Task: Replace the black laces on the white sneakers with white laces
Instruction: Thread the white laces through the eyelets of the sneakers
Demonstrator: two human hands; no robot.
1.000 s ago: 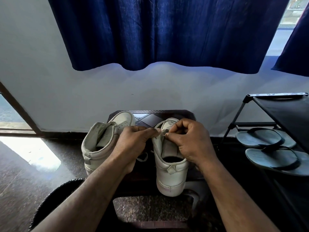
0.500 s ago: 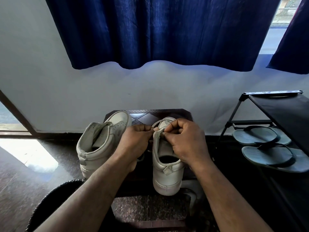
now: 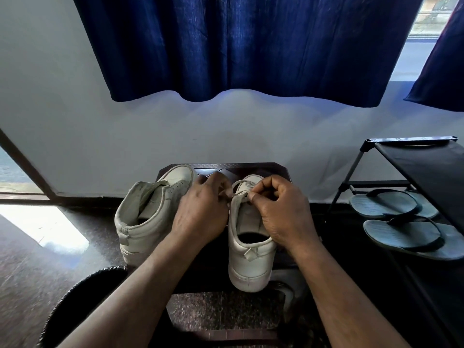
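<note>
Both hands have moved a little apart, and a thin bit of white lace (image 3: pixel 239 183) shows between them. With curled fingers, the left hand (image 3: pixel 200 212) and the right hand (image 3: pixel 283 214) each pinch that lace over the right sneaker (image 3: pixel 251 262). Two sneakers sit on the small table (image 3: pixel 276 169), counting the left sneaker (image 3: pixel 145 217). Two sandals (image 3: pixel 391 204) lie on the rack (image 3: pixel 426 167).

Scuffed white left sneaker (image 3: pixel 148 217) tipped leftward, heel nearest, right sneaker (image 3: pixel 248 259) upright beside it, heel nearest, white lace (image 3: pixel 241 183) looping over its toe end.
</note>
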